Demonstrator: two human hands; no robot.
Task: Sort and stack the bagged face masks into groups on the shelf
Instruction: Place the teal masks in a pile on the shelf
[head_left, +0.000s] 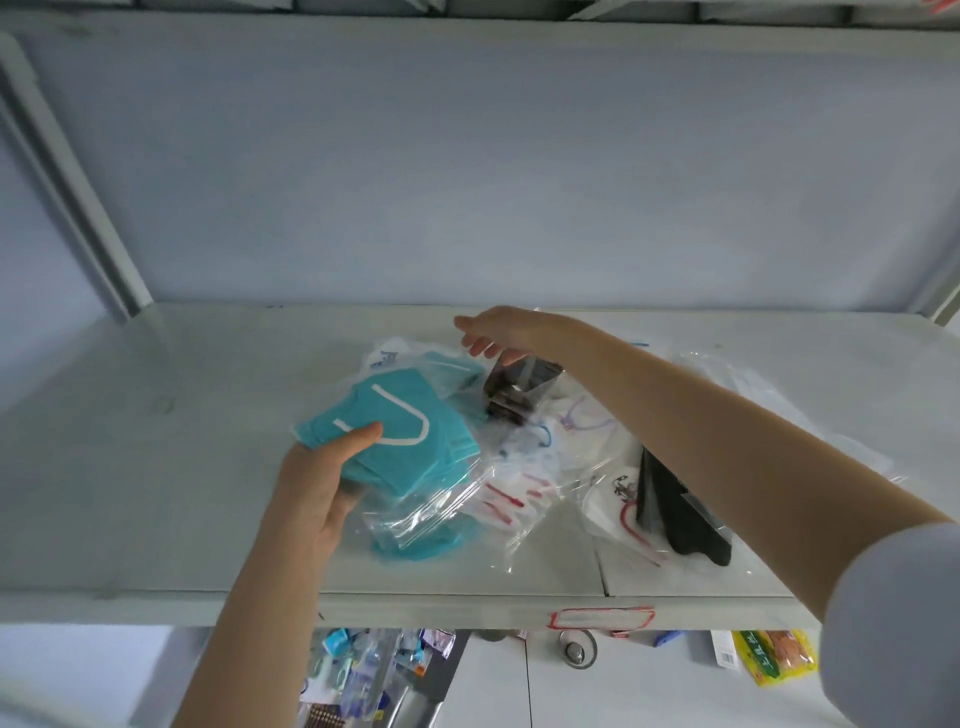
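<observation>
Bagged teal face masks in a clear zip pouch (400, 441) sit at the middle of the white metal shelf (156, 467), clamped at their near-left corner by the left hand (322, 483), thumb on top. Farther back, the right hand (498, 332) pinches a clear pouch of black masks (519, 389). White bagged masks with red loops (514, 493) lie just right of the teal ones.

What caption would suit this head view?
Left hand holds teal bagged masks; right hand lifts a dark bagged mask on the shelf.
</observation>
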